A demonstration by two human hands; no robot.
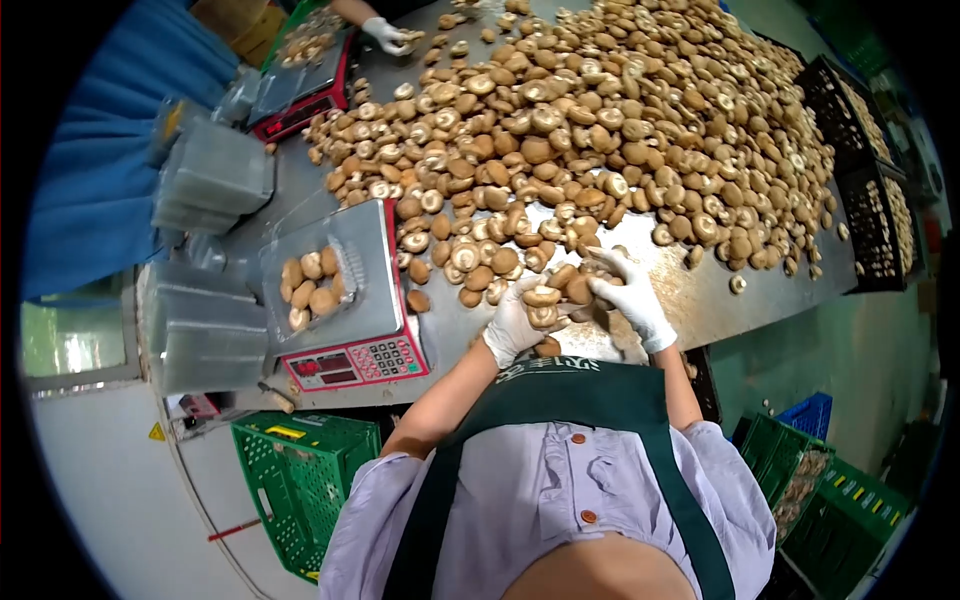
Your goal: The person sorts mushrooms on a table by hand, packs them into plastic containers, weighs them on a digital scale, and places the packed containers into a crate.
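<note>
At the table's front edge, my white-gloved left hand (510, 325) is closed around a couple of shiitake mushrooms (542, 297). Close on its right, my gloved right hand (636, 298) has its fingers curled on another brown mushroom (579, 290); parts of these mushrooms are hidden by the fingers. Just beyond both hands spreads a large heap of shiitake mushrooms (600, 130), some caps up, some stems up. On the left, a clear plastic tray (345, 262) with several mushrooms rests on a red-framed digital scale (392, 340).
Stacks of clear trays (215, 340) line the table's left side. A second scale (300, 115) stands farther back, near a co-worker's gloved hand (385, 35). Green crates (300, 480) are on the floor at left and right. Black crates of mushrooms (875, 225) stand at far right.
</note>
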